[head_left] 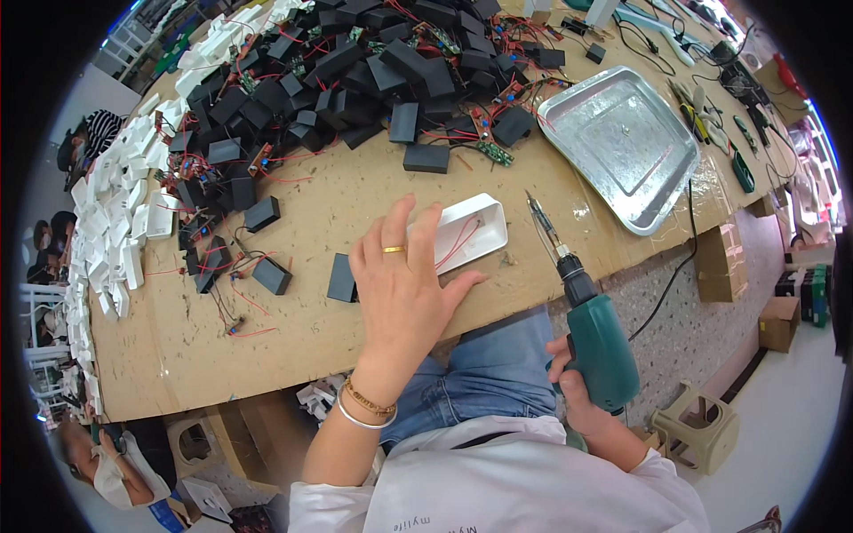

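My left hand (400,275), with a ring on one finger, lies palm down over the left end of a white open plastic case (480,233). Its fingers are stretched out and its thumb is spread along the near side. Thin red wires run inside the case; its left end is hidden under the hand. A small black box (340,279) sits beside the little finger. In my right hand (577,391) is a green pistol-grip power tool (602,346) with a black collar and slim pointed metal tip. The tip points up and away, right of the case, touching nothing visible.
Black boxes with wired circuit boards (355,80) form a large heap at the back. White cases (115,213) are piled along the left. A metal tray (586,147) lies right of centre, with pliers (693,115) beyond. A black cord (680,275) hangs past the table edge.
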The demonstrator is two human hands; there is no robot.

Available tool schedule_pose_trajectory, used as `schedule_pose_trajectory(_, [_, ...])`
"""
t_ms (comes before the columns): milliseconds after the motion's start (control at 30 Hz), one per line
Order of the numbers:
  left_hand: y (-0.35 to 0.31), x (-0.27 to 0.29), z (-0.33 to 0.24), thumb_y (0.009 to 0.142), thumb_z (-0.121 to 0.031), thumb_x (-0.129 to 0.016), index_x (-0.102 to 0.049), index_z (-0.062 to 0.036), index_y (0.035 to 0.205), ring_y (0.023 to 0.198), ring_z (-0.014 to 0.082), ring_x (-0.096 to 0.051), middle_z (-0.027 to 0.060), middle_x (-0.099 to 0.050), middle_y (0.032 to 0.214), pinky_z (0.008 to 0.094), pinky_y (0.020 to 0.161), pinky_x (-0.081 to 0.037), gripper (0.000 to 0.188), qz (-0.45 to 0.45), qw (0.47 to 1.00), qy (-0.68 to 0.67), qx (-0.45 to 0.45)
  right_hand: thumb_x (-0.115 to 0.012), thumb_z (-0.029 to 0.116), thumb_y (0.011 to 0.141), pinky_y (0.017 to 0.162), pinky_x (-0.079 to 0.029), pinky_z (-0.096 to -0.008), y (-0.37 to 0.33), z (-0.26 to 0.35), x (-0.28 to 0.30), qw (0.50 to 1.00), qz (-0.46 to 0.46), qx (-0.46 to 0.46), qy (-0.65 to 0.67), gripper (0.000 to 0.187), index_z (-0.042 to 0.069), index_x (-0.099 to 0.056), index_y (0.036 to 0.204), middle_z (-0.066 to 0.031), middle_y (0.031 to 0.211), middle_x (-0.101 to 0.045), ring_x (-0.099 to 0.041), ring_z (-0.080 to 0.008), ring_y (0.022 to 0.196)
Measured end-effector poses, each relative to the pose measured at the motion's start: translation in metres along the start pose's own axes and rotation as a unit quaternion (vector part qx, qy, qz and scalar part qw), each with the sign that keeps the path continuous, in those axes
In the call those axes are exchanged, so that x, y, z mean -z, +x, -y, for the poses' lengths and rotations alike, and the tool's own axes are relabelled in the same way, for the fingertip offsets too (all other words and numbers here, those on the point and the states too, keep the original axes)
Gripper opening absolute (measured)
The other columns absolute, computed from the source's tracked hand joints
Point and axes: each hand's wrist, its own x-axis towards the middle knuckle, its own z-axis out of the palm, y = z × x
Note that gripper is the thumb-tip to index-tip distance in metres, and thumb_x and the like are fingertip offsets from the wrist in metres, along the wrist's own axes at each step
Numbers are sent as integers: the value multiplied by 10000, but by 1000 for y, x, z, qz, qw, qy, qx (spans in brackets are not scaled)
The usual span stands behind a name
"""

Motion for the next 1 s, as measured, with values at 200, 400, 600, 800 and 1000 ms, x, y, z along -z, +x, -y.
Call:
schedule_pose_trajectory(200, [-2,-11,-2,719,-270,-804,-544,-68,1099,1093,360,-479,147,-431,1349,471,906,-382,503,-52,998,-43,-19,-680,107,876,657,-483,-261,-1,1,0,999,5,26,-33,403,-45,-440,1161,-147,1001,-652,-588,-94,681])
schedule_pose_trajectory(400, [2,-20,-8,800,-168,-728,-610,-26,856,1076,351,-520,144,-510,1281,459,887,-416,193,-54,998,-31,10,-687,44,847,614,-497,-242,-4,6,-6,999,22,4,49,446,-30,-414,1192,-150,1007,-655,-593,-82,659])
schedule_pose_trajectory(600, [-1,-28,-6,812,-110,-706,-592,-15,831,1051,347,-536,137,-531,1254,451,863,-442,150,-75,996,-49,17,-706,36,828,617,-506,-243,-1,5,-7,997,70,12,-12,488,-20,-405,1209,-157,1032,-654,-605,-83,673])
schedule_pose_trajectory(800, [-2,-33,-7,798,-95,-702,-582,-12,831,1038,344,-535,127,-534,1236,439,841,-458,149,-83,995,-57,24,-762,145,812,623,-500,-246,-1,3,-17,999,24,21,-21,466,3,-474,1150,-107,995,-685,-618,-83,680])
schedule_pose_trajectory(1000, [-1,-35,-5,779,-83,-700,-576,-4,842,1034,342,-532,122,-535,1227,443,839,-463,160,-86,995,-52,19,-783,236,810,645,-498,-241,-5,1,-23,998,-15,-56,-37,478,11,-504,1125,-77,948,-701,-622,-83,686])
